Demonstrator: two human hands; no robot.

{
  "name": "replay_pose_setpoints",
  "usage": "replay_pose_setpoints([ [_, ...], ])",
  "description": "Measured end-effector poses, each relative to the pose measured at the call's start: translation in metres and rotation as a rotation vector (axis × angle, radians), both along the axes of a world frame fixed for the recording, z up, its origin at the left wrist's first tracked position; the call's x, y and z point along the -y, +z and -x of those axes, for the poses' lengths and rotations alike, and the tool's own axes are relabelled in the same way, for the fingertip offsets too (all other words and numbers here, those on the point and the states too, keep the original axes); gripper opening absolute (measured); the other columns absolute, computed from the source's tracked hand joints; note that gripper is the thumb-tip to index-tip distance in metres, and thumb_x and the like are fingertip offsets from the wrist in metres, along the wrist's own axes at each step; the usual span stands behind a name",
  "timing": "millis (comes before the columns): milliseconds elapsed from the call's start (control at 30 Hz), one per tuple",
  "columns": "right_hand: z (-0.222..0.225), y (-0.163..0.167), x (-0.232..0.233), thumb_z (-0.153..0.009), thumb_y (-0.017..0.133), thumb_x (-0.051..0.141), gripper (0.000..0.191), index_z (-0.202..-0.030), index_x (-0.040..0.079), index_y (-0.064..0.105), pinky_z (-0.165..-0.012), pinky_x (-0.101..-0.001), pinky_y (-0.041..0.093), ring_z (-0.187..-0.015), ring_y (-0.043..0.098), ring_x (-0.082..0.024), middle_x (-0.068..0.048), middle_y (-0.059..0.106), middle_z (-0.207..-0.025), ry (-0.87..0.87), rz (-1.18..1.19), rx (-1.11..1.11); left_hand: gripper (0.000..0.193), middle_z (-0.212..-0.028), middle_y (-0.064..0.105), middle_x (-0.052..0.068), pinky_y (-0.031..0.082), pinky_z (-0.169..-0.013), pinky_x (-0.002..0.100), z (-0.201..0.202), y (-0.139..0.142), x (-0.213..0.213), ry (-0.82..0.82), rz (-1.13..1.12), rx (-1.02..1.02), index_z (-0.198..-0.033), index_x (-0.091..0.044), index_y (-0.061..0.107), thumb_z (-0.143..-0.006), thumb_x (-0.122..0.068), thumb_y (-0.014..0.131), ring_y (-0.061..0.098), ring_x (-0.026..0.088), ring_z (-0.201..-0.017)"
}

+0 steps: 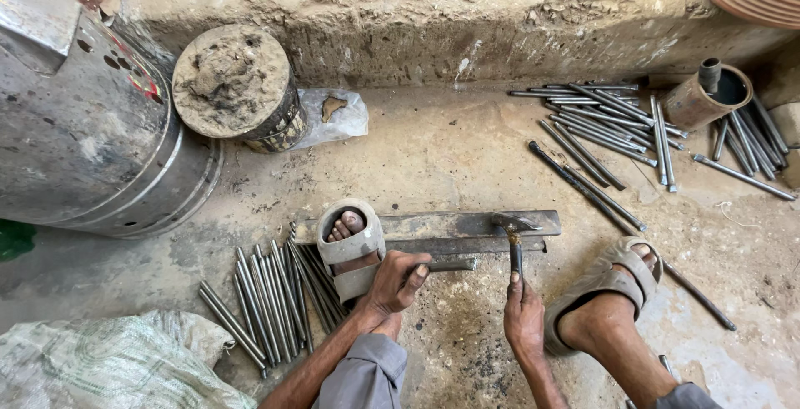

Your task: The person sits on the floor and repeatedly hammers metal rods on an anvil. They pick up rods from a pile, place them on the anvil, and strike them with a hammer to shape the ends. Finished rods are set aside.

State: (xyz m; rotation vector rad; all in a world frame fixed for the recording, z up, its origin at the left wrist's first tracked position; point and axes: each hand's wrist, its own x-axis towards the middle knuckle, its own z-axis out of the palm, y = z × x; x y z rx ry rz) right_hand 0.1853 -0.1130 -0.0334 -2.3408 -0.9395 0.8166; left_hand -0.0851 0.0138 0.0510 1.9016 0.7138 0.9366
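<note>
A large metal drum (83, 125), cut off at the left edge, lies on the concrete floor (450, 150). A flat steel bar (450, 225) lies across the floor, pinned under the person's sandalled left foot (350, 242). The left hand (392, 286) is clenched around a short rod (450, 265) held just beside the bar. The right hand (523, 317) grasps a hammer (515, 238), its head resting on the bar; the handle seems mostly hidden in the fist. Loose rods (275, 301) lie heaped at left, more rods (617, 121) far right.
</note>
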Motion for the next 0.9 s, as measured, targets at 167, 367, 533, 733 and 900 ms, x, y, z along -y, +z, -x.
replay_pose_setpoints([
  [167,-0.002,-0.010,0.000,-0.106,0.026,0.054,0.065,-0.114,0.004,0.066,-0.038,-0.0401,0.045,-0.046,0.046,-0.015,-0.004,0.051,-0.060,0.020,-0.041,0.036,0.068,-0.051,0.042,0.001,0.033,-0.044,0.040,-0.002,-0.009,-0.001,-0.002,-0.023,-0.007,-0.073,-0.009,0.057,-0.105,-0.065,0.034,0.039,0.016,-0.043],
  [367,-0.002,-0.008,0.001,-0.108,0.027,0.054,0.066,-0.109,0.002,0.068,-0.042,-0.0414,0.047,-0.049,0.050,-0.016,-0.006,0.053,-0.060,0.016,-0.030,0.030,0.068,-0.052,0.046,0.000,0.037,-0.043,0.039,-0.002,-0.013,-0.001,0.023,-0.045,-0.014,-0.089,-0.003,0.066,-0.107,-0.063,0.038,0.044,0.015,-0.043],
  [533,-0.001,-0.006,-0.001,-0.107,0.030,0.050,0.061,-0.107,0.003,0.069,-0.044,-0.0430,0.048,-0.049,0.054,-0.018,-0.007,0.055,-0.060,0.013,-0.027,0.031,0.065,-0.050,0.044,0.000,0.035,-0.042,0.038,-0.003,-0.022,-0.003,0.014,-0.047,-0.043,-0.084,-0.007,0.067,-0.106,-0.060,0.038,0.040,0.016,-0.042],
  [733,0.001,-0.006,0.000,-0.110,0.031,0.047,0.060,-0.100,0.002,0.069,-0.047,-0.0441,0.046,-0.050,0.053,-0.019,-0.008,0.056,-0.060,0.010,-0.041,0.032,0.066,-0.051,0.043,-0.001,0.033,-0.042,0.038,-0.004,-0.032,-0.004,0.029,-0.083,-0.084,-0.084,-0.009,0.067,-0.107,-0.061,0.034,0.039,0.015,-0.042],
  [900,0.000,-0.009,-0.001,-0.109,0.030,0.047,0.058,-0.098,0.004,0.068,-0.044,-0.0415,0.045,-0.049,0.051,-0.017,-0.006,0.054,-0.059,0.007,-0.039,0.026,0.062,-0.050,0.044,-0.002,0.033,-0.039,0.038,-0.014,-0.038,-0.006,0.010,-0.015,-0.410,-0.086,-0.013,0.068,-0.102,-0.062,0.035,0.035,0.016,-0.041],
])
